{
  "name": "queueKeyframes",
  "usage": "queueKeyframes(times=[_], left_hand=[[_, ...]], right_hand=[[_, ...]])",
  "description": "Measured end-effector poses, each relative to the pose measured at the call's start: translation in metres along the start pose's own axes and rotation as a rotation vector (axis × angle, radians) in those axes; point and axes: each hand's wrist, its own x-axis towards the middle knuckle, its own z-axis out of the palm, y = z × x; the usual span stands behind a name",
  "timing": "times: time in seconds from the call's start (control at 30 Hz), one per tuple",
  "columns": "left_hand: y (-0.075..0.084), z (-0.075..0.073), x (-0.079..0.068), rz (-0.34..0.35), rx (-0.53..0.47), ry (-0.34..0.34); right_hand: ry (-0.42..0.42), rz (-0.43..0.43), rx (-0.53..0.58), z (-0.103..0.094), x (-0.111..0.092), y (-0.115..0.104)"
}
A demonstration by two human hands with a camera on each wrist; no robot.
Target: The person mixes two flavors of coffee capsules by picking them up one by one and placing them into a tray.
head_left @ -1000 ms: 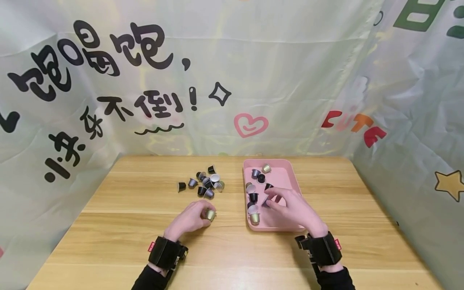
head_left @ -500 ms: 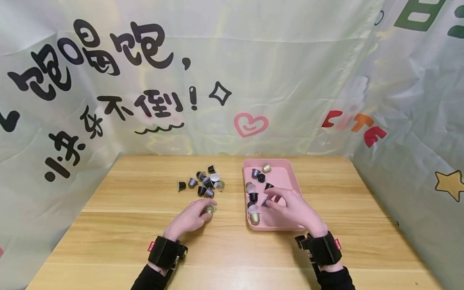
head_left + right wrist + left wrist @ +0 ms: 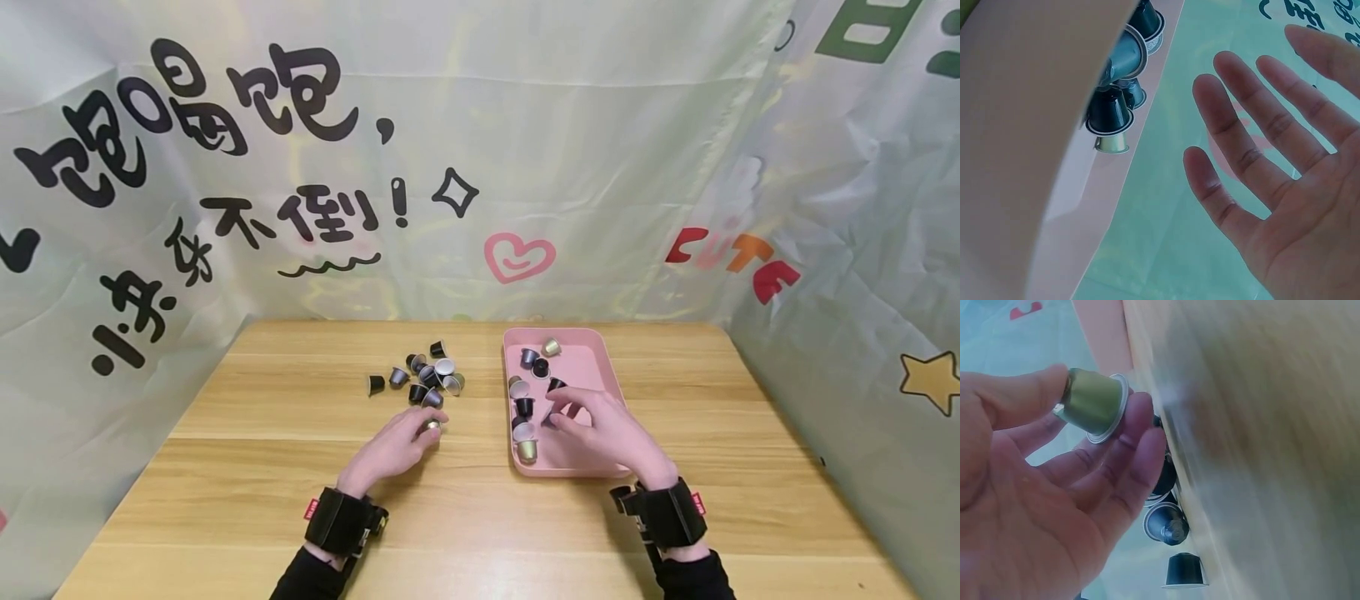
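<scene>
My left hand (image 3: 393, 446) pinches a gold-green coffee capsule (image 3: 1094, 400) between thumb and fingers, its rim toward the fingertips in the left wrist view. From the head view, fingers cover most of that capsule, just in front of a pile of coffee capsules (image 3: 429, 377) on the table. Over the pink tray (image 3: 588, 362), my right hand (image 3: 603, 425) hangs with relaxed, spread fingers and grips nothing. Several capsules lie along the tray's left side, among them a gold one (image 3: 527, 452) at the near end. A dark capsule (image 3: 557, 385) shows just beyond the right fingertips.
A lone black capsule (image 3: 376, 385) lies at the left of the pile, beside a grey-purple one (image 3: 399, 377). The wooden table (image 3: 480, 533) ends at a printed cloth backdrop (image 3: 600, 167) behind and to the sides. Black camera straps (image 3: 345, 522) wrap both wrists.
In my left hand the gold-green capsule has turned and shifted slightly away from me, becoming more covered by the fingers. My right hand and the other capsules have stayed in place.
</scene>
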Motion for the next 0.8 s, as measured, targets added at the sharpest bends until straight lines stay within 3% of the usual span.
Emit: queueKeyframes(times=[0.33, 0.8], left_hand=[[0.005, -0.003, 0.002, -0.03, -0.024, 0.037], [0.017, -0.002, 0.013, 0.032, -0.046, 0.116]], right_hand=[[0.05, 0.016, 0.008, -0.003, -0.001, 0.001], [0.209, 0.024, -0.021, -0.006, 0.0, 0.003]])
